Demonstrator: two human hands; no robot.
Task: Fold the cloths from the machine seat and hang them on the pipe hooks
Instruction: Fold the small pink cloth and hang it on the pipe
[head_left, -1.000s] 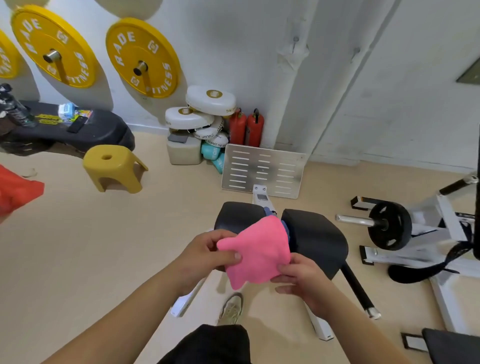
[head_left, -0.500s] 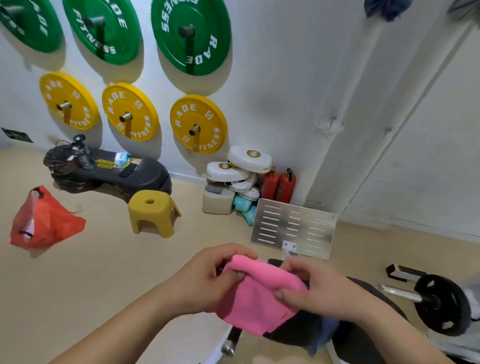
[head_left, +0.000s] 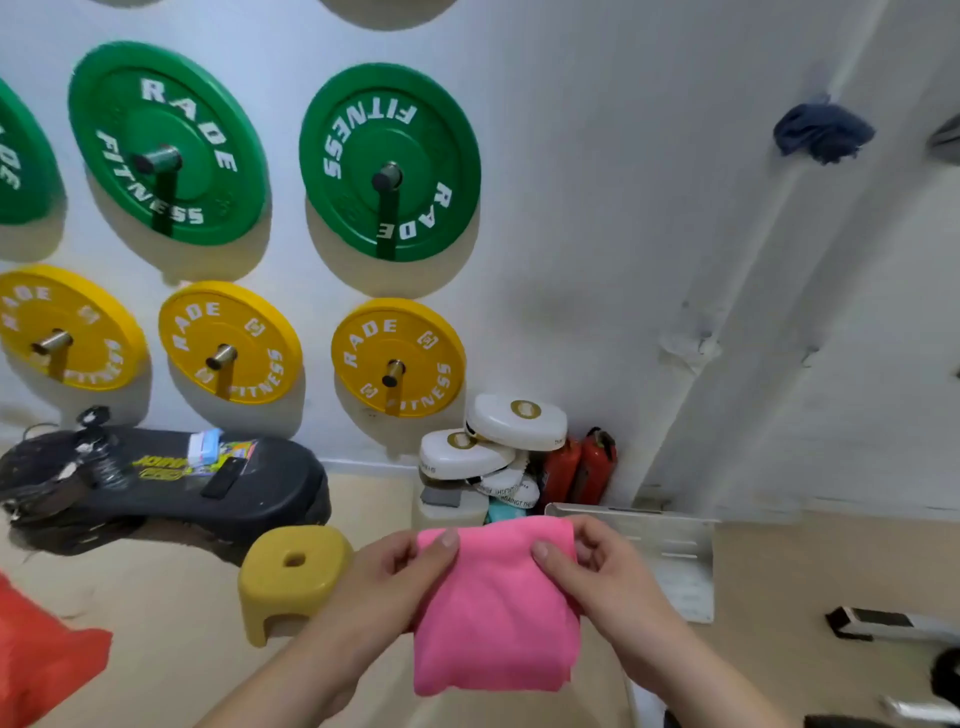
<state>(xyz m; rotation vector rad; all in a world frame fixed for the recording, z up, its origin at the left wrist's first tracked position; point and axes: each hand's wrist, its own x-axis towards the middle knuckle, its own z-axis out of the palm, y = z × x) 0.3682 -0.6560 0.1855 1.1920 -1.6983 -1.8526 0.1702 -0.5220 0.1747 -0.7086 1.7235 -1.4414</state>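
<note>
Pink cloth (head_left: 493, 613) hangs in the air in front of me, held up by its top edge between both hands, above the floor (head_left: 171, 623) and near the yellow stool (head_left: 293, 577). My left hand (head_left: 379, 587) pinches the top left corner, with the thumb pressed on the front and the other fingers hidden behind the fabric. My right hand (head_left: 602, 577) pinches the top right corner the same way, thumb on the front and fingers curled over the edge behind. The cloth looks doubled into a neat rectangle, with layered edges showing at its lower right. I judge the folding of this one done or nearly so, though I cannot tell whether one more fold is meant.

High on the pipe (head_left: 748, 270) by the wall (head_left: 571, 208) a blue cloth (head_left: 821, 132) already hangs, bunched, so I take that one as finished. Lower on the pipe I see a small fitting (head_left: 693, 345) that may be a free hook, but it is too small to be sure. What is left, as I judge it, is to carry the pink one to the pipe and hang it. The machine seat is out of view, so I cannot say how many cloths wait there.
</note>
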